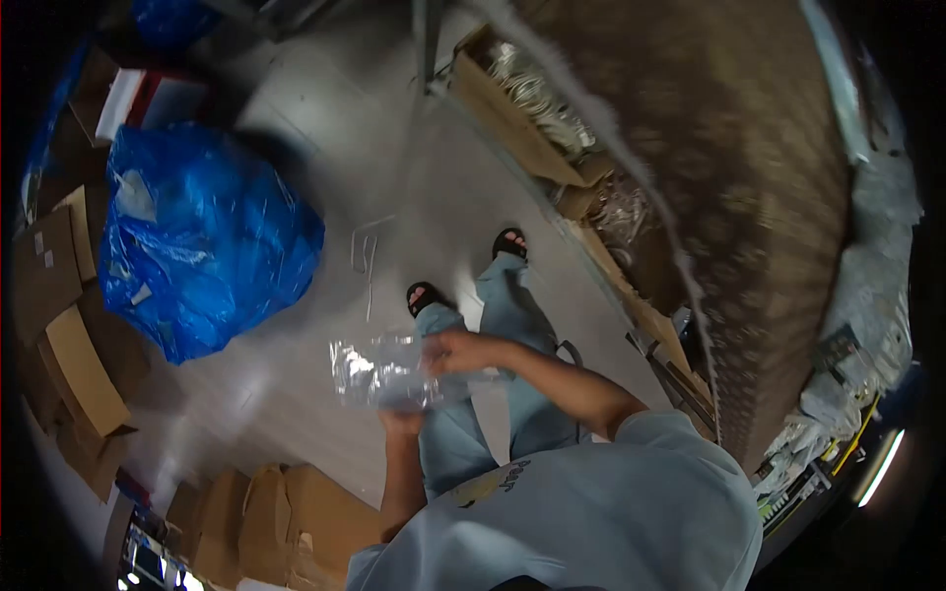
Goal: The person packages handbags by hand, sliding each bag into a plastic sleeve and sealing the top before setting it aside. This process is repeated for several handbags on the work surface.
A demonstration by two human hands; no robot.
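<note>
A clear, shiny plastic bag (370, 369) stretches between my hands in front of my legs. My right hand (455, 352) is closed on its near right part, fingers bent in against the film. Below the bag's lower edge is my left hand (401, 422), holding it from underneath. The left fingers are partly hidden behind the plastic. Whether anything is inside the bag cannot be made out.
A full blue plastic sack (207, 241) stands on the floor at left, beside flattened cardboard (84, 369). Brown cartons (266, 522) stand at lower left. Open boxes (527, 113) of small wrapped goods line the right, under a brown patterned cloth (769, 197). A metal leg (426, 44) rises ahead.
</note>
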